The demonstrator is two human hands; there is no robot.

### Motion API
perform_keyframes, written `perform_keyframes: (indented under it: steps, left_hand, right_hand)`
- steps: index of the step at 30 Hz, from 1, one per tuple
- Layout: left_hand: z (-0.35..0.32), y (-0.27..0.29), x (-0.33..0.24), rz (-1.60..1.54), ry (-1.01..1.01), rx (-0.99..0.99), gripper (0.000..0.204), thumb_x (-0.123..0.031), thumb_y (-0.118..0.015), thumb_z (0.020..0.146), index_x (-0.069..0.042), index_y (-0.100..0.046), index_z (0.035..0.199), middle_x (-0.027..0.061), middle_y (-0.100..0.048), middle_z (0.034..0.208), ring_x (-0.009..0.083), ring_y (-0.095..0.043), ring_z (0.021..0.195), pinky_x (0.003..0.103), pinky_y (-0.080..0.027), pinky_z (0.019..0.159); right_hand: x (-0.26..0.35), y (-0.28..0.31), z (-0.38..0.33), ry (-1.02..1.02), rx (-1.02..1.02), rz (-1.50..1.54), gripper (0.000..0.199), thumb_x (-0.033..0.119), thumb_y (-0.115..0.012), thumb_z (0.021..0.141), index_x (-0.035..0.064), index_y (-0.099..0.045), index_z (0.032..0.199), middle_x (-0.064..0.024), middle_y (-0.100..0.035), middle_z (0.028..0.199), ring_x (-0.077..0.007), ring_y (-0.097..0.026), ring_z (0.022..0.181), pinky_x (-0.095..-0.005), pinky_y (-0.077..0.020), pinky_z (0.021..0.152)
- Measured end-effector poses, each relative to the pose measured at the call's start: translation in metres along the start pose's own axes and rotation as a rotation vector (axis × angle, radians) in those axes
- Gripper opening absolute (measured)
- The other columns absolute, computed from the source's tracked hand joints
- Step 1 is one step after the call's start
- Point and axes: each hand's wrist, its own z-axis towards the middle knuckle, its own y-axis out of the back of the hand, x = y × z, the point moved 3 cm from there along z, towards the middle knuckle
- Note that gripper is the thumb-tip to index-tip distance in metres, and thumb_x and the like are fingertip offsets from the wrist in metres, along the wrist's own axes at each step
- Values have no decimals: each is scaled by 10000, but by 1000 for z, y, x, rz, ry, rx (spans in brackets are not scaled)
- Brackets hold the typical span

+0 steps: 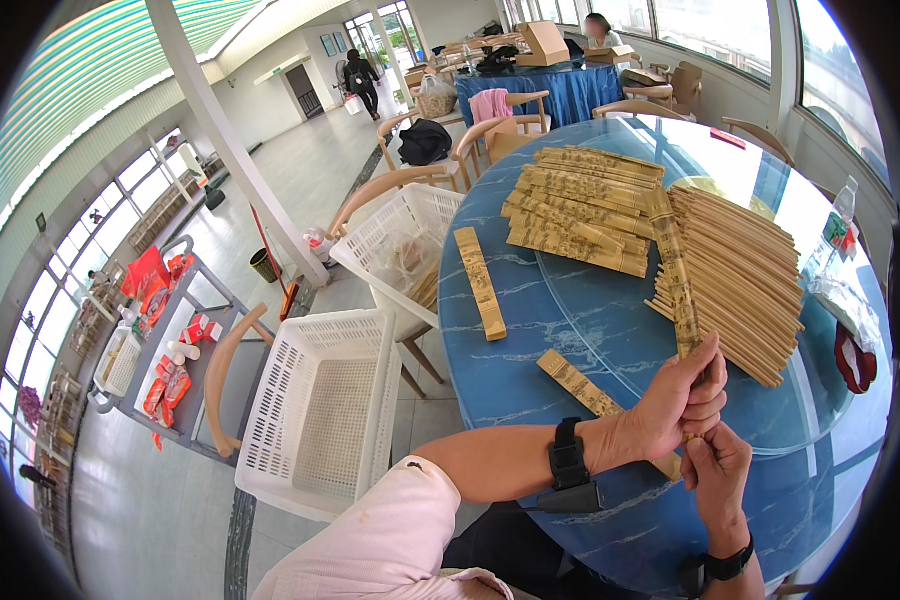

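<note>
My left hand (678, 398) is closed around a long, narrow gold paper sleeve (676, 275) with a dark printed pattern. It slants up and away over the table. Just below, my right hand (720, 472) pinches near its lower end; whether a stick is inside is hidden. To the right of the sleeve lies a heap of slim wooden sticks (740, 270), side by side. Beyond and to the left, flat gold sleeves (585, 205) are spread in overlapping rows. One loose sleeve (480, 284) lies apart at the left, and another (580, 383) runs partly under my left wrist.
The round blue marbled table (510, 385) has a glass turntable. A plastic bottle (842, 210) and a dark red item (855, 362) sit at its right. White plastic crates (315, 410) stand at the left, near wooden chairs (232, 385) and a grey cart (195, 365). Other people are farther off.
</note>
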Motion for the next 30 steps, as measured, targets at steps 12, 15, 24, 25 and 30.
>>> perform_keyframes:
  steps: [12,15,24,25,30]
  left_hand:
    - [0,-2,-1,2,-5,7,489,-543,-430,1147,-156,-515,860,-67,-270,638,69,-224,506,251,-217,443]
    - [0,-2,-2,5,-10,6,486,-544,-432,1145,-156,-515,864,-65,-279,641,69,-232,506,250,-221,444]
    - [-2,-3,-2,17,-25,-4,474,-543,-451,1140,-137,-552,915,-42,-387,679,87,-346,559,260,-328,507]
    - [-3,-6,-2,35,-21,-35,474,-545,-461,1136,-130,-568,935,-33,-430,705,94,-394,591,265,-369,541]
    - [-1,-4,5,340,-141,-37,479,-545,-506,1122,-87,-634,1066,14,-590,896,119,-562,814,286,-491,750]
  right_hand:
    - [3,0,0,-17,10,14,130,44,-615,1051,-29,-657,951,-30,-635,692,-51,-507,506,-203,-379,472]
    - [2,-1,0,-22,4,23,131,40,-616,1045,-29,-654,940,-29,-635,694,-50,-510,511,-204,-381,475]
    - [3,1,-1,57,47,63,214,153,-630,1081,-30,-632,971,-21,-614,680,-49,-492,506,-210,-374,474]
    - [4,2,-1,75,51,69,236,175,-625,1091,-30,-629,975,-20,-610,677,-49,-487,503,-211,-371,471]
    - [11,6,4,15,-52,76,291,221,-592,1117,-1,-614,931,-18,-599,663,-51,-475,488,-213,-356,454]
